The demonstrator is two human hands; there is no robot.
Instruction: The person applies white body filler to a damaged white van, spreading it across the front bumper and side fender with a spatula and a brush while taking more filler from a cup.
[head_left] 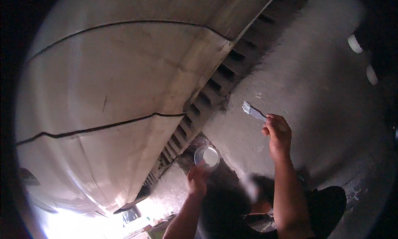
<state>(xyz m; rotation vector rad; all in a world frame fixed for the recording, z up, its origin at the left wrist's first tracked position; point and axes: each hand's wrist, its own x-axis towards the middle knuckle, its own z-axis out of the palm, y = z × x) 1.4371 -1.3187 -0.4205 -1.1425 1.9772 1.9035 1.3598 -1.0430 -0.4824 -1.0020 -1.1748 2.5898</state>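
In my right hand (pixel 278 133) is a paintbrush (pixel 253 111), gripped by its handle between thumb and fingers. Its bristles are pale and point up and left, apart from any surface. Lower down, my left hand (pixel 197 180) holds a small clear plastic cup (pixel 198 155) with something white in it. The fingers of that hand are partly blurred, and the cup is tilted so that its round mouth shows. Neither the brush nor my right hand touches the cup.
A pale car body (pixel 124 77) with dark panel seams fills the left side. Along its lower edge a slotted strip (pixel 213 85) runs diagonally beside the rough grey floor (pixel 319 94). Two white rounded objects (pixel 355 44) stand at the far right. Bright light enters at lower left.
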